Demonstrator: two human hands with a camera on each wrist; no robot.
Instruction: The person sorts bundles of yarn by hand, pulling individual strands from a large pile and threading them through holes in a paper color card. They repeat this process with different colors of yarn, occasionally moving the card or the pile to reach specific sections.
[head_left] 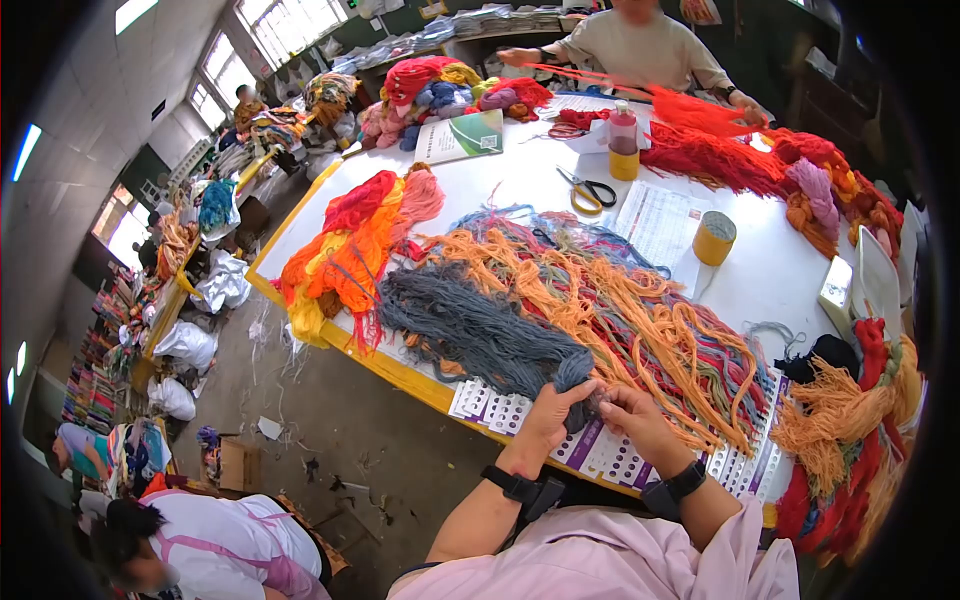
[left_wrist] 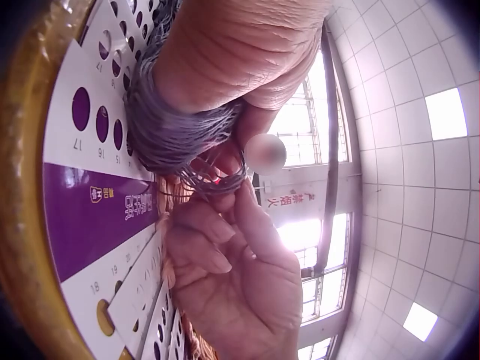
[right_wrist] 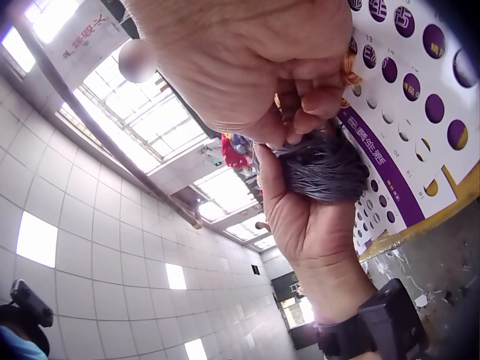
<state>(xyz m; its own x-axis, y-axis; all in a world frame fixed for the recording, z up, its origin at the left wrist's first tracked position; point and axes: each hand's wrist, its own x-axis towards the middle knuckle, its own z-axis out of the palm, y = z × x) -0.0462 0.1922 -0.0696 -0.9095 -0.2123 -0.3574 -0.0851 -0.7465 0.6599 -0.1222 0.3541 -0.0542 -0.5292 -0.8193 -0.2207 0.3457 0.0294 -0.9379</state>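
A long bundle of dark grey-blue yarn point(head_left: 470, 325) lies across the table's front edge. Its near end is gripped by my left hand point(head_left: 545, 418), with the thumb over the strands; the left wrist view shows the yarn point(left_wrist: 169, 135) wrapped around that hand point(left_wrist: 240, 52). My right hand point(head_left: 640, 425) pinches thin strands beside it. In the right wrist view, the right hand's point(right_wrist: 247, 67) fingertips meet at the yarn point(right_wrist: 322, 169), close to the left thumb. Orange and mixed-colour yarn point(head_left: 600, 310) spreads just beyond both hands.
Punched cards point(head_left: 610, 457) line the table's yellow edge point(head_left: 400, 385). Scissors point(head_left: 587, 192), a bottle point(head_left: 623, 140), a yellow roll point(head_left: 714, 238) and a booklet point(head_left: 460, 137) stand or lie further back. Orange-red skeins point(head_left: 350, 250) are left, more yarn point(head_left: 850, 420) right. A person point(head_left: 640, 50) handles red yarn opposite.
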